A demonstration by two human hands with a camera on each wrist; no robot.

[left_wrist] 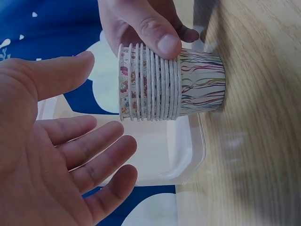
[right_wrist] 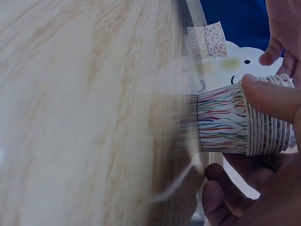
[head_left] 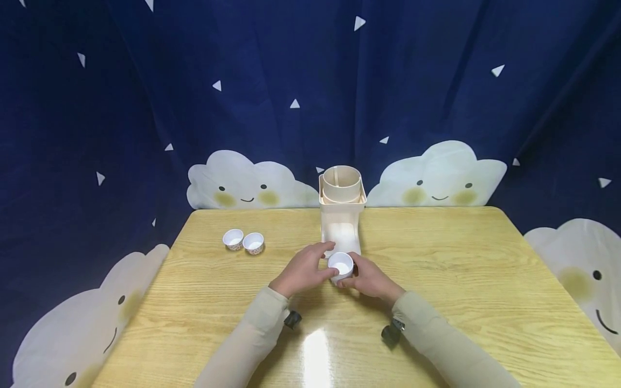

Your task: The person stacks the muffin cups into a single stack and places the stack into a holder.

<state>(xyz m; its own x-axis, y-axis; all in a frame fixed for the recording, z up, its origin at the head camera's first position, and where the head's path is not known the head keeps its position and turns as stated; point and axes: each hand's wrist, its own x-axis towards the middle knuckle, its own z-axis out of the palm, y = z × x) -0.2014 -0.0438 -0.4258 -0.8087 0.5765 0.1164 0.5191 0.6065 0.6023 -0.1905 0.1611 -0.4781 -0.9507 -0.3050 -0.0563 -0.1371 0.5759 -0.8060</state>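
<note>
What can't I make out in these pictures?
Head view: the pattern's details on the two separate cups, too small.
Left wrist view: part of the right hand, cut off by the top edge.
Right wrist view: part of the cup stack, hidden by the right thumb.

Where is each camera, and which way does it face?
Head: on the head, facing forward and down at the table; left hand, right hand and sleeves show.
Left wrist: on that wrist, looks at the stacked cups; both hands show.
Right wrist: on that wrist, looks across the table at them; both hands show.
Wrist views share those stacked cups.
</note>
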